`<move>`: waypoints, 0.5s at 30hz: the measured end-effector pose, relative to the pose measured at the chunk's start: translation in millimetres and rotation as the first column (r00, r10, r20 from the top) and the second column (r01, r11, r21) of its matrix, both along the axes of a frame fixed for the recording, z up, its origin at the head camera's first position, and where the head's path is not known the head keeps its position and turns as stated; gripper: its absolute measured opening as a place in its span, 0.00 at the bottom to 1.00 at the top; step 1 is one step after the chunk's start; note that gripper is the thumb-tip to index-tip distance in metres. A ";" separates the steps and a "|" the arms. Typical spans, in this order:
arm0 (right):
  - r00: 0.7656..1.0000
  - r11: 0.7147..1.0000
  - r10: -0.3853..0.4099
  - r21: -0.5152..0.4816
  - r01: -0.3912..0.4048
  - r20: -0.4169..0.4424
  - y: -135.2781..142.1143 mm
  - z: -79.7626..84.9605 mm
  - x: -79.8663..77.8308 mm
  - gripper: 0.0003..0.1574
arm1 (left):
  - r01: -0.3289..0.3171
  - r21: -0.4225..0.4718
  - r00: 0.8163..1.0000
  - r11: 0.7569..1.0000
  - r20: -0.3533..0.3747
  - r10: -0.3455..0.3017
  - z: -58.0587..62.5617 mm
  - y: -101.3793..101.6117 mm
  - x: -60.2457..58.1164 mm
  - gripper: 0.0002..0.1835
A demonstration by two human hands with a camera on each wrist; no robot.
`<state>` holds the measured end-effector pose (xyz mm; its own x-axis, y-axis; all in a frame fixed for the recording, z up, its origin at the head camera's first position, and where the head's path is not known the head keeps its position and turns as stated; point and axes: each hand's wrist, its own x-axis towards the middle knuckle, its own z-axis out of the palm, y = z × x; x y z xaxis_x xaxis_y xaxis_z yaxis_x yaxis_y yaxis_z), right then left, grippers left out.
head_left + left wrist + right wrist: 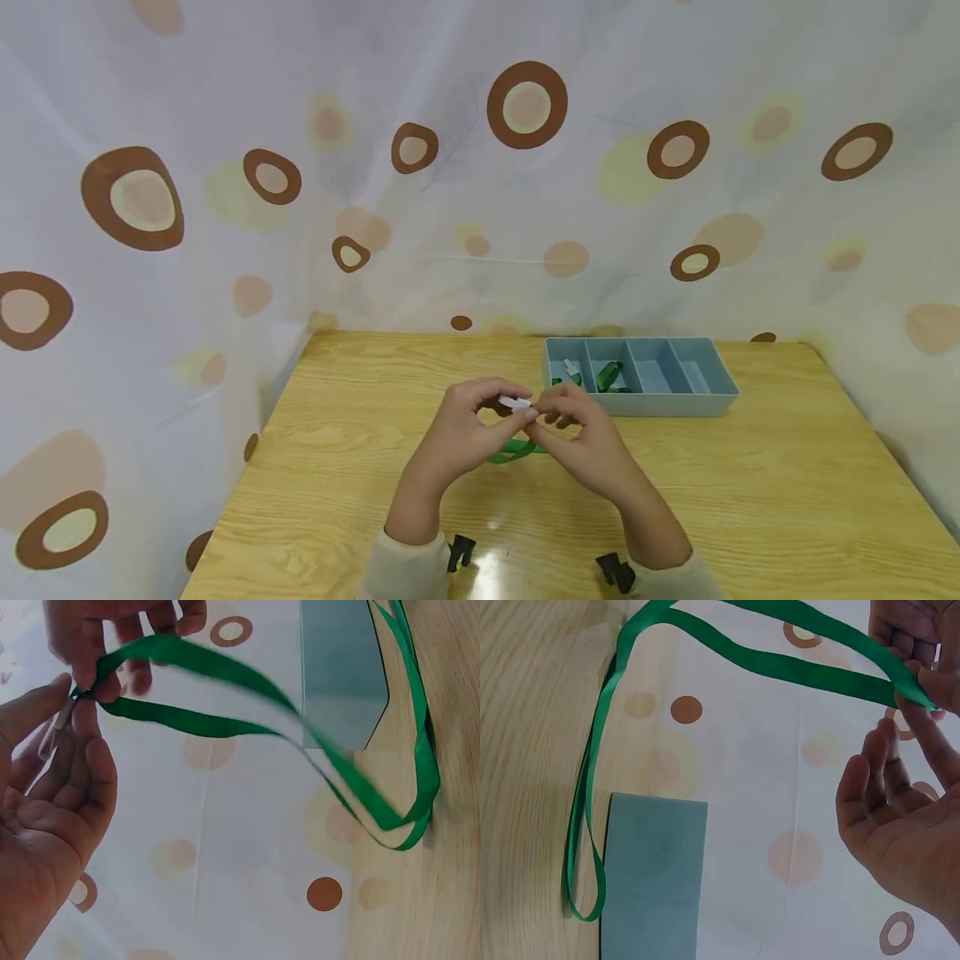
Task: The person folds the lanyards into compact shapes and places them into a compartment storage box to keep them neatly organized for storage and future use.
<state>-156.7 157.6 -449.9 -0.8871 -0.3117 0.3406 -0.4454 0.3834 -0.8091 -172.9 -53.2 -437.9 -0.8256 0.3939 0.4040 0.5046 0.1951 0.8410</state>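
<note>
Both hands meet in the air over the table. My left hand (468, 425) pinches a small white plastic piece (515, 403) between thumb and fingers; it resembles a lanyard clip and also shows in the left wrist view (57, 727). My right hand (585, 437) pinches the end of a green ribbon (825, 684) close beside it, thumb against forefinger. From the fingertips, two strands of the ribbon (161, 649) loop down to the tabletop. Fingers hide the spot where ribbon and white piece come together.
A light blue tray (660, 406) with several compartments stands beyond my right hand. Inside its left compartments lie another white piece (572, 367) and green ribbon (609, 376). The wooden table (337, 467) meets a patterned curtain (442, 217) at the back.
</note>
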 end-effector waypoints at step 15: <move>0.988 0.979 0.131 -0.168 -0.117 0.075 1.4 -3.4 0.8 0.07 | 0.037 -0.023 0.998 0.999 -0.055 -0.039 8.4 1.8 6.4 0.10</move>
